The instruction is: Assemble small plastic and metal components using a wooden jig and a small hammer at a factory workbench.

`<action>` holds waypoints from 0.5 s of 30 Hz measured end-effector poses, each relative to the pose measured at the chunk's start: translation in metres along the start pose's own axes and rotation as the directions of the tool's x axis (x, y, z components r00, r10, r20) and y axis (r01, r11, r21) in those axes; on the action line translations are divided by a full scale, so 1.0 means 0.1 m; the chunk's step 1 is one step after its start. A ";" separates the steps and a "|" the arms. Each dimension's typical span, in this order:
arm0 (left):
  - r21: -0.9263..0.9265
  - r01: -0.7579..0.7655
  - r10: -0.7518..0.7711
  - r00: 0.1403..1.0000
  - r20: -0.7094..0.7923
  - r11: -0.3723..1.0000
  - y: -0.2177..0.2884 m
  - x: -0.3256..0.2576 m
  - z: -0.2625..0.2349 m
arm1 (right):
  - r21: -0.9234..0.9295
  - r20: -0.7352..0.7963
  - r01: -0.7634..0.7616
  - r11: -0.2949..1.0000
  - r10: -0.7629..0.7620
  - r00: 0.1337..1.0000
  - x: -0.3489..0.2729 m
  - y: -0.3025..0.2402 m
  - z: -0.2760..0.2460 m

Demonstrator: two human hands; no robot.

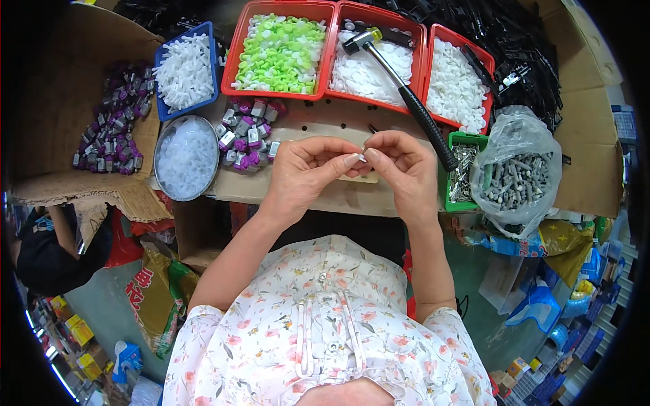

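Both hands meet over the table's near edge, fingertips pinched close together. My left hand [308, 172] and my right hand [405, 174] grip one tiny white piece [362, 158] between thumbs and forefingers; its exact kind is too small to make out. Below the fingers a pale flat block [365, 178] shows in part. A dark slim tip [372, 128] pokes out just beyond the right forefinger. Behind the right hand lies a hammer [413, 101] with a black grip and a yellow-faced head, resting across the red bins.
Red bins hold green and white caps [281, 51], white discs [365, 73] and white pieces [453, 81]. Left are white pegs [184, 71], a round tin [187, 193] and grey-purple parts [247, 132]. Right are a green tray [452, 196], a plastic bag [518, 176] and black parts [487, 27].
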State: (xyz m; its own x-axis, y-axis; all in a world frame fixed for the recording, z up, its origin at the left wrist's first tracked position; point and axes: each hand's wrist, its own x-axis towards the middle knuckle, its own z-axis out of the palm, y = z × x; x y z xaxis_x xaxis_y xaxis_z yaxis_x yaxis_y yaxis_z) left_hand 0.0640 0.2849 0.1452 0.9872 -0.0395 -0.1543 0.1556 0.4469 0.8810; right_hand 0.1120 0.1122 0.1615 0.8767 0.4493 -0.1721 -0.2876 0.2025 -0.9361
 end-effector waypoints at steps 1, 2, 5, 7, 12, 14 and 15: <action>-0.050 0.014 -0.016 0.999 -0.028 0.999 -0.01 0.00 0.00 | -0.110 -0.061 0.096 0.989 -0.103 0.993 -0.03 0.01 0.04; -0.048 0.015 -0.016 0.999 -0.029 0.999 -0.02 0.00 -0.01 | -0.225 -0.110 0.181 0.957 -0.210 0.972 -0.04 0.02 0.06; -0.051 -0.015 0.012 0.998 -0.066 0.999 -0.04 -0.01 -0.03 | -0.590 0.091 0.441 0.677 -0.487 0.869 -0.04 0.11 0.02; -0.059 -0.046 0.041 0.996 -0.079 0.997 -0.04 -0.03 -0.03 | -0.631 0.117 0.461 0.624 -0.511 0.852 -0.04 0.08 0.07; 0.238 -0.143 0.158 0.986 -0.044 0.961 0.02 -0.12 -0.12 | -0.678 0.189 0.508 0.531 -0.541 0.819 -0.01 0.09 0.13; 0.375 -0.185 0.199 0.980 0.000 0.909 0.03 -0.15 -0.20 | -0.651 0.247 0.521 0.553 -0.494 0.834 0.00 0.10 0.16; 0.491 -0.239 0.253 0.967 0.039 0.838 0.04 -0.15 -0.23 | -0.650 0.253 0.522 0.552 -0.490 0.834 0.00 0.11 0.18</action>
State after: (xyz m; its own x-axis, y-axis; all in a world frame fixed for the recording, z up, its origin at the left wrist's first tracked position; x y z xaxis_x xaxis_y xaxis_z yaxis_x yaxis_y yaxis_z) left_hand 0.0493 0.3073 0.1406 0.9950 0.0405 0.0912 -0.0890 -0.0548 0.9945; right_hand 0.1022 0.1299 0.1566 0.7745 0.4961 0.3925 0.5493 -0.2194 -0.8063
